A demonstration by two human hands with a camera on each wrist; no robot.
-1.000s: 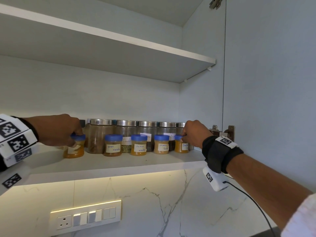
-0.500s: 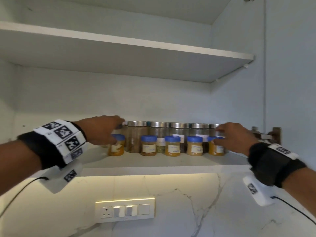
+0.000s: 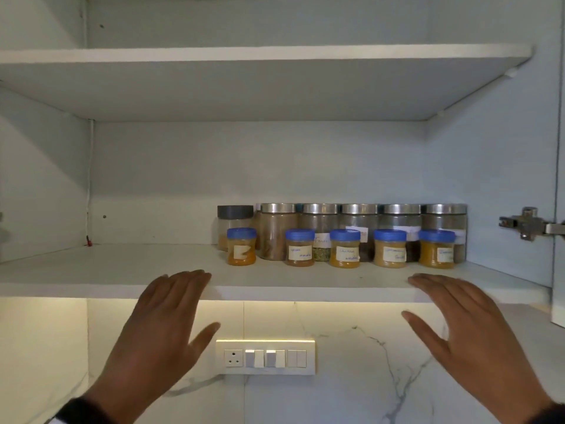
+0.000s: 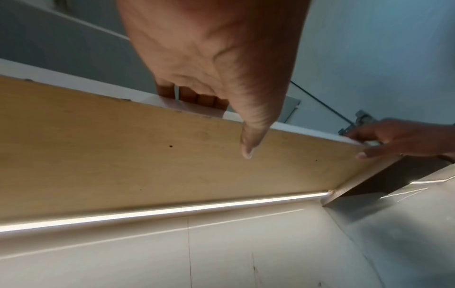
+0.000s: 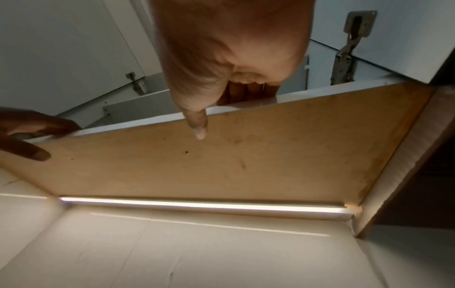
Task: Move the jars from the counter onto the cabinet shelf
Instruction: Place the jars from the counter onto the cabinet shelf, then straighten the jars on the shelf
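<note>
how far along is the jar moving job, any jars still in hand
Mostly done, it seems: five blue-lidded jars stand in a row on the lower shelf, in front of taller steel-lidded jars. The left hand and right hand are open and hold nothing. The counter is out of view, so leftovers are unknown.

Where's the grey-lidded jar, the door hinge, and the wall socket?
Grey-lidded jar (image 3: 234,213), head view, on its lid.
Hinge (image 3: 526,223), head view, on the metal body.
Socket (image 3: 234,358), head view, between its pin holes.

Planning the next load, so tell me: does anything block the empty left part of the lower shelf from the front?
Nothing visible does. The lower shelf is bare left of the jars, and both hands sit open at its front edge.
</note>
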